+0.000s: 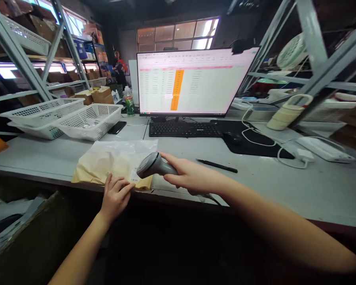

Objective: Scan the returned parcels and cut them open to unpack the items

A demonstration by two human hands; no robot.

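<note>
Barcode scanner (154,165), gray, is held on the near side of the keyboard (185,129), short of its left half. Long axis runs roughly side to side; broad head points left and slightly down, toward the label (134,175) on the package (106,162), handle trailing right. Right hand (185,173) is wrapped around the handle. Package, pale yellow in part-clear plastic, lies to the near left of the keyboard, at the desk's (284,190) front edge. Left hand (118,193) has its fingers loosely spread, tips resting on the package's near edge.

Black pen-shaped tool (217,165) lies on the near side of the keyboard, toward its right end. Mouse (233,137) sits on a black mat (258,147) just right of the keyboard. Phone (117,127), then white basket (106,122), stand to its left. Lit monitor (207,89) rises directly behind it; green-labeled bottle (129,103) stands behind its left end.
</note>
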